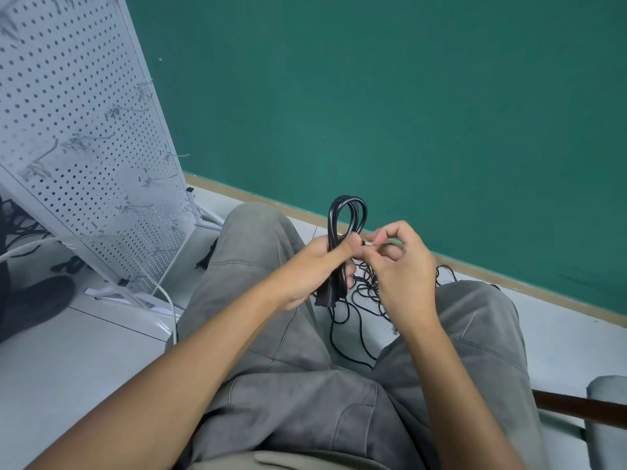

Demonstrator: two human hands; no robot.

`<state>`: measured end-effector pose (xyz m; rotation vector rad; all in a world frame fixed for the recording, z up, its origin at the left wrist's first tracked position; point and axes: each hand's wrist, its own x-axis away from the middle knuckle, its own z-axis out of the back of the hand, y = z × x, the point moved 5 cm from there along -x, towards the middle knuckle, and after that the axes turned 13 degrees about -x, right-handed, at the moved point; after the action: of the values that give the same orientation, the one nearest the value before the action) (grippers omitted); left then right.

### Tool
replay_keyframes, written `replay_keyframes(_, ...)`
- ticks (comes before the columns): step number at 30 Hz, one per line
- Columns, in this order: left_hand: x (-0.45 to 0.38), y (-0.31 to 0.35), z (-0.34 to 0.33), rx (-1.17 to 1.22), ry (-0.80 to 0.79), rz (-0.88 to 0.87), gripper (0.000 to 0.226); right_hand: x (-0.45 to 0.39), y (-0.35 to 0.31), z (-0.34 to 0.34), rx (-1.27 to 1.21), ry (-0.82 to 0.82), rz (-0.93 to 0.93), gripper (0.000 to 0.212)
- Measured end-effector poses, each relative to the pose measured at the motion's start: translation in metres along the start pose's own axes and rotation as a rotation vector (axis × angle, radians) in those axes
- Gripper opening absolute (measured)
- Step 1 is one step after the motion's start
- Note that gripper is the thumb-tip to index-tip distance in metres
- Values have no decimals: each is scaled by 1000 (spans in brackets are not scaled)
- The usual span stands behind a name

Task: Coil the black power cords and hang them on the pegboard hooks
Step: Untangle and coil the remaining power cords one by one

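The coiled black power cord (346, 218) stands upright in front of the person's knees, its loops rising above the left hand (322, 262) and its thick plug end (325, 298) hanging just below that hand. The left hand grips the bundle around its middle, fingers curled round the strands and thumb pressed across the front. The right hand (402, 266) is just beside it, touching at the fingertips; its thumb and forefinger pinch something small and pale at the coil, though what it is cannot be told. The other right fingers are curled loosely.

Below and behind the hands, a tangle of loose black cords (363, 300) lies on the pale floor (84, 351) between the person's legs, which are in grey trousers (271, 351).

To the left stands the white pegboard (78, 130), tilted on its frame, with metal hooks (149, 179) jutting from its face; no cord hangs on those that show. A white cable (166, 296) curves down in front of its base. More dark cords (20, 225) lie behind the board's left edge. A green wall (407, 96) runs across the back.
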<state>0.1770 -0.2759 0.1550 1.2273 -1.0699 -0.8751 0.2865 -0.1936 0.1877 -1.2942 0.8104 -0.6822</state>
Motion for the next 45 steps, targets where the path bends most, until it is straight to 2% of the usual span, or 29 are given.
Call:
replay_keyframes(3, 2, 3, -3, 80, -109, 6, 14, 0, 6, 3, -36, 66, -22, 30)
replay_keyframes(6, 4, 3, -5, 223, -145, 40, 22, 1, 11, 2, -63, 33, -24, 15)
replay_keyframes(8, 4, 4, -4, 296, -142, 52, 26, 2, 18, 2, -3, -45, -27, 10)
replay_keyframes(10, 4, 5, -1, 350, -123, 50, 24, 4, 31, 2, 86, -129, -46, 20)
replay_keyframes(14, 2, 5, 6, 391, -54, 55, 19, 6, 46, 2, 113, -155, -111, 9)
replay_keyframes(18, -2, 3, 14, 297, 34, 52, 30, 7, 38, 9, -57, 19, -196, 6)
replay_keyframes(22, -4, 0, 15, 114, 80, 28, 29, 9, 19, 5, -119, 34, -177, 6)
replay_keyframes(24, -5, -3, 12, 55, 92, 29, 15, 8, 7, 4, -140, 54, -138, 5)
replay_keyframes(26, -6, -6, 11, 11, 122, 4, 28, 6, -5, 1, -120, 60, -83, 9)
replay_keyframes(27, -7, -6, 11, -15, 132, -9, 26, 5, -9, 0, -103, 56, -62, 12)
replay_keyframes(29, -6, -3, 8, 5, 96, -15, 9, 3, -17, -3, -64, 43, -25, 16)
replay_keyframes(32, -6, -7, 5, 15, 30, 32, 23, -4, -22, -3, 27, 57, 10, 18)
replay_keyframes(40, -7, -13, 4, -36, -56, 8, 17, -12, -31, -7, 176, 104, 20, 14)
replay_keyframes(45, -4, -10, 3, -88, -78, -36, 37, -16, -31, -5, 220, 144, -15, 13)
